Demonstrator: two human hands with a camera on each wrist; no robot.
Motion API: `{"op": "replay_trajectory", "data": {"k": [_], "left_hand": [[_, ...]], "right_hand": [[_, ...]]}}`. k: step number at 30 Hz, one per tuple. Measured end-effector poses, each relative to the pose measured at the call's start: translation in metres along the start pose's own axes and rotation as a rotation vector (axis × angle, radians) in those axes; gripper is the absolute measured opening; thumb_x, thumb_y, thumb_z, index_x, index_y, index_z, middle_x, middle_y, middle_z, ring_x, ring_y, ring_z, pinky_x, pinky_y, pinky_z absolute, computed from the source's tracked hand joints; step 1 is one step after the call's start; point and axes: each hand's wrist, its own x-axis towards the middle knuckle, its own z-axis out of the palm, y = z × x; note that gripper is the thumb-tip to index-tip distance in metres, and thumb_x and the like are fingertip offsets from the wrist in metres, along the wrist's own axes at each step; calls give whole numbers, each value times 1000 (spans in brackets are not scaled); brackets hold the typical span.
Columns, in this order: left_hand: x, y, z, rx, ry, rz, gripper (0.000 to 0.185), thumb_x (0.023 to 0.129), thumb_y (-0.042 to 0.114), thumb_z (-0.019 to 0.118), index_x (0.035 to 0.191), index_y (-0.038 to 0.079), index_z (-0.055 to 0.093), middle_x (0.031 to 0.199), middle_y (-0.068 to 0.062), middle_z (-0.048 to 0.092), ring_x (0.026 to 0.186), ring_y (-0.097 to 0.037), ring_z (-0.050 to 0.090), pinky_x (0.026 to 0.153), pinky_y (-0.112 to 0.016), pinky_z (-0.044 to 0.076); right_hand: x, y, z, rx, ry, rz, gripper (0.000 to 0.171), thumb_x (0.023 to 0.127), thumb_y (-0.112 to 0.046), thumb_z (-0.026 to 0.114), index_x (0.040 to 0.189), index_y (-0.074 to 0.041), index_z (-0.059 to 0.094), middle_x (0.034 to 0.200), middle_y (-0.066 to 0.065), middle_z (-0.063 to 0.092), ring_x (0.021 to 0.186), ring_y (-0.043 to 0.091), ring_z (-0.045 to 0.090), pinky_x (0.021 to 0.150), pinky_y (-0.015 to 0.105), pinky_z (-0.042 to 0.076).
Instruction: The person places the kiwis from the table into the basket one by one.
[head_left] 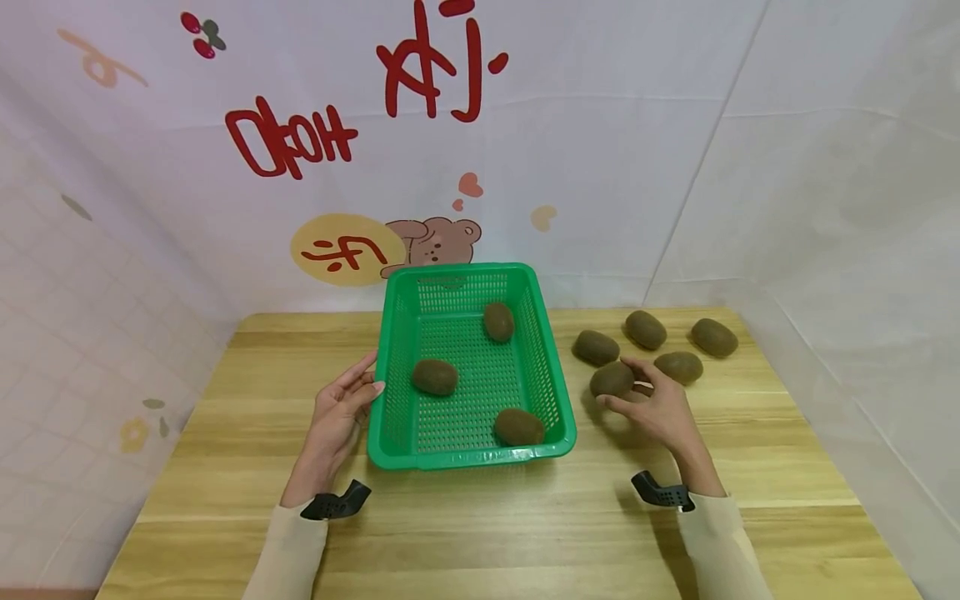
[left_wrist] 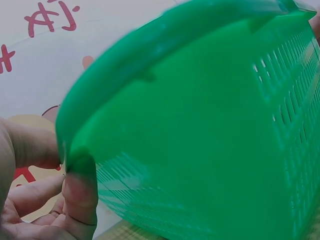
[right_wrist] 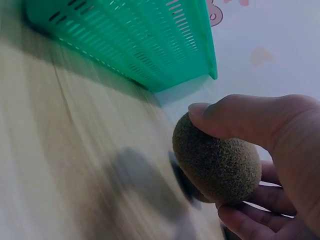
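Note:
A green slotted basket stands on the wooden table and holds three brown kiwis. My left hand rests against the basket's left wall, its thumb pressed to the rim. Just right of the basket, my right hand curls its thumb and fingers round one kiwi. In the right wrist view that kiwi is pinched just above the tabletop, with the basket behind it.
Several more kiwis lie loose on the table behind my right hand. White sheeted walls with red lettering and a bear sticker close in the back and sides. The table's front edge runs close below my wrists.

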Motion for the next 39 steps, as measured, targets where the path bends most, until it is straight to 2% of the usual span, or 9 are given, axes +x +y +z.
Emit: {"op": "replay_trajectory", "data": {"k": [8,14,17,21,24,27,31,34,39], "left_hand": [[0,0,2,-7,12,1,61,97,-5,64,154,-4,42,101,6,65,91,-2,62,77,-14,55],[-1,1,1,-3,24,-5,61,97,-6,63,154,-3,42,102,6,65,92,-2,62,78,-14,55],[-2,1,1,7,17,-9,62,96,-4,64,155,-2,42,103,6,65,92,-2,63,78,-14,55],[-2,1,1,7,6,-9,64,96,-3,65,155,-1,42,103,6,65,91,-2,63,78,-14,56],[-2,1,2,5,7,-10,63,96,-4,65,155,-2,42,103,6,64,91,-2,63,77,-14,56],[-2,0,1,-8,7,-7,64,96,-5,65,155,-3,41,103,5,65,91,-2,63,77,-14,56],[-2,-1,-2,-29,1,-4,64,96,-5,65,155,-4,39,103,5,66,91,-3,65,77,-15,57],[-1,-1,-2,-27,-3,-9,64,97,-5,63,156,-4,38,103,5,65,91,-2,64,79,-14,57],[0,-1,-1,-19,-4,-19,61,99,-6,60,156,-1,39,103,7,63,93,0,63,80,-13,56]], "right_hand": [[-2,-12,-2,24,23,-45,83,83,-36,87,149,-3,50,138,20,60,128,36,59,104,49,53],[-4,-23,-3,40,39,-91,82,83,-35,87,150,-4,50,142,15,59,128,30,58,104,42,54],[-7,-30,-4,47,51,-105,81,83,-34,88,149,-6,51,142,12,59,126,27,58,103,35,54],[-11,-42,-5,72,61,-130,79,82,-31,89,149,-8,52,143,9,59,124,21,59,100,18,53],[-14,-49,-5,90,69,-153,78,81,-29,89,148,-9,53,142,8,59,122,15,59,98,11,51],[-14,-56,-5,99,73,-174,77,81,-27,89,147,-9,54,140,7,60,121,14,60,97,10,51],[-12,-63,-3,98,69,-205,75,82,-26,89,147,-11,55,139,6,61,123,21,60,97,9,50],[-9,-69,-2,94,63,-224,73,82,-26,88,146,-13,55,140,6,61,124,24,59,99,14,52],[-5,-78,-1,103,50,-240,73,82,-26,89,146,-12,56,138,5,62,125,22,59,102,22,54]]}}
